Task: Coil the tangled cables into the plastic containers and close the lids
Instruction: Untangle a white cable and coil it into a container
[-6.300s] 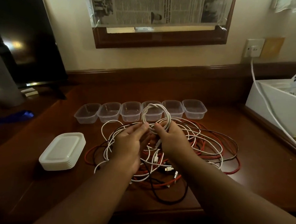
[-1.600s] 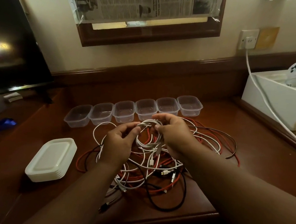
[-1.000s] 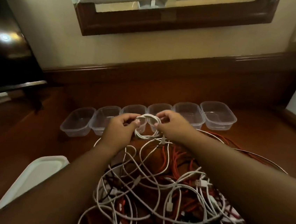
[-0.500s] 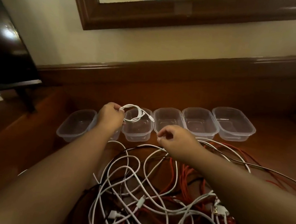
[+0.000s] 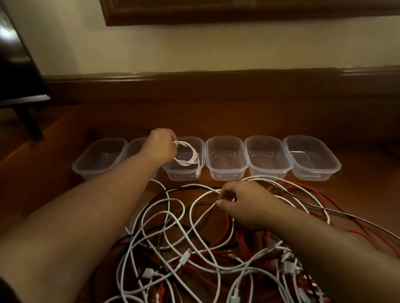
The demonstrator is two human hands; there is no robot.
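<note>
Pinching a coiled white cable (image 5: 186, 155) into the third clear container (image 5: 192, 175) from the left, the left hand (image 5: 159, 144) need only let go — the right hand (image 5: 244, 204) already curls onto a white strand (image 5: 201, 222) in the tangle (image 5: 207, 263).

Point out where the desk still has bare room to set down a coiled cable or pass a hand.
Bare wood lies behind the row of clear plastic containers, up to the dark wooden back rail, and left of the leftmost container. The near centre and right are crowded with the tangle of white, red and black cables. Four containers look empty.
</note>
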